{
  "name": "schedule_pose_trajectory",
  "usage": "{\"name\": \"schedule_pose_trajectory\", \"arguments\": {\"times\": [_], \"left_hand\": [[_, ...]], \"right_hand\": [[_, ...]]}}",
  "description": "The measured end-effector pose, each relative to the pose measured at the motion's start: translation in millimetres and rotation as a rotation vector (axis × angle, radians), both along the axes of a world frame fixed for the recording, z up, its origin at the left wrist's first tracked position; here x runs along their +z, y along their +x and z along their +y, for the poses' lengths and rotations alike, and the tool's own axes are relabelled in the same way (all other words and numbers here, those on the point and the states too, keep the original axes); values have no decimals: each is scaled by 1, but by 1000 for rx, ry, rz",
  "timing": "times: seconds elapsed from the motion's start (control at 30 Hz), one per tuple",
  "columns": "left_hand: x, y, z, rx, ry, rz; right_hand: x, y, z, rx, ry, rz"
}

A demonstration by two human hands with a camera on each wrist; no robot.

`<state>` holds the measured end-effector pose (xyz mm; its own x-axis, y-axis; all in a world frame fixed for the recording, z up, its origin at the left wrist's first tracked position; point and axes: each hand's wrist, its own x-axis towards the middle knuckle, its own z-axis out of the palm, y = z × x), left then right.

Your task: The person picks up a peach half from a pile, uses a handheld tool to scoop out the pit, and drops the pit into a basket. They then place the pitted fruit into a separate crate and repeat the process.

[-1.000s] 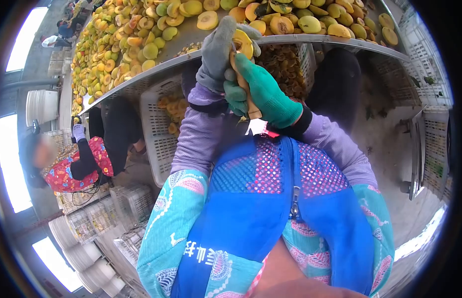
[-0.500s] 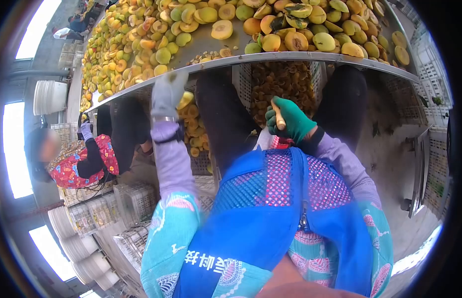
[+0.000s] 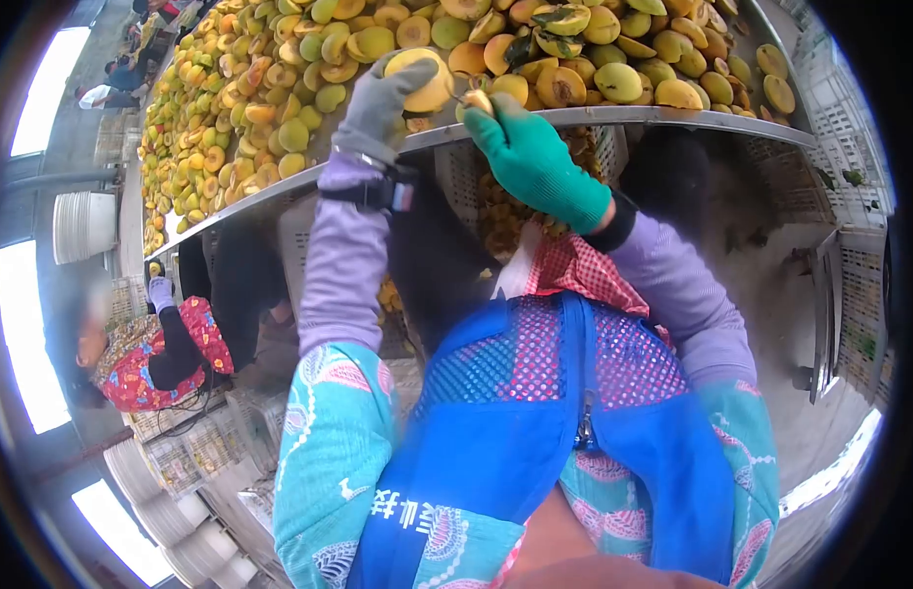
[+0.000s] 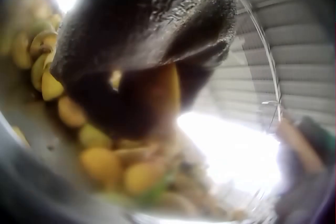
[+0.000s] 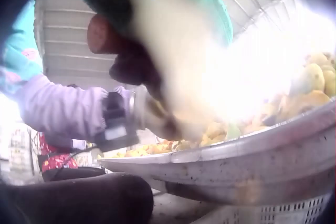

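Observation:
My left hand (image 3: 370, 116), in a grey glove, grips a yellow peach half (image 3: 424, 80) over the near edge of the table, its cut face turned toward the right hand. In the left wrist view the dark glove hides most of that fruit. My right hand (image 3: 540, 162), in a green glove, holds a small tool by its wooden handle (image 3: 478, 101). A thin metal loop (image 4: 273, 103) shows at the tool's tip in the left wrist view. From the head, that tip is right beside the peach half.
Heaps of cut peaches (image 3: 280, 88) cover the metal table, whose raised rim (image 3: 672, 116) runs before me. Under it stand crates, one with brown scraps (image 3: 500, 211) between my knees. Another person (image 3: 172, 344) sits at the left, near stacked white basins (image 3: 83, 226).
Both hands worked together on a fruit, then the left swung over the crate at left with a piece. Now it holds a peach half at the table, and the right hand has risen toward it.

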<state>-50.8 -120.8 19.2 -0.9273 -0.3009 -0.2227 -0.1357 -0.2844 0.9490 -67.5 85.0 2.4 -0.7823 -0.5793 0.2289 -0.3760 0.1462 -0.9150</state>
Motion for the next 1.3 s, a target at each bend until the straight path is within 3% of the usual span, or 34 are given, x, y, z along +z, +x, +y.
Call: {"name": "schedule_pose_trajectory", "arguments": {"times": [0.03, 0.1, 0.2, 0.3, 0.37, 0.43, 0.53, 0.63, 0.73, 0.77, 0.87, 1.07, 1.1, 1.2, 1.3], "left_hand": [[10, 19, 19, -79, -484, 209], [-5, 30, 42, -49, -673, 406], [-8, 26, 52, 33, 376, 229], [8, 32, 82, 196, -197, 325], [11, 31, 89, 258, -263, 357], [9, 29, 93, 323, -60, 351], [12, 38, 95, 292, -48, 355], [11, 39, 101, 328, -147, 329], [5, 40, 103, 293, -98, 355], [3, 39, 102, 285, -127, 349], [0, 42, 91, 165, 72, 269], [10, 55, 100, 69, -52, 296], [4, 57, 100, 45, 68, 246], [6, 70, 108, 45, 262, 146], [5, 79, 111, 162, 200, 151]], "right_hand": [[3, -1, -2, 9, 89, 108], [0, 3, -1, 7, 123, 130], [-1, 8, 8, 1, 119, 126], [6, 10, 17, 28, 114, 109], [12, 9, 22, 62, 127, 108], [17, 9, 25, 98, 148, 109], [10, 10, 25, 157, 48, 112], [1, 28, 19, 153, -192, -79], [10, 40, 18, 250, -157, -753], [11, 46, 20, 307, -259, -845], [16, 44, 24, 807, -777, -1616], [38, 67, 25, 494, -574, -1498], [39, 69, 25, 455, -517, -1486], [16, 66, 28, 809, -762, -1679], [4, 67, 29, 981, -817, -1780]]}}
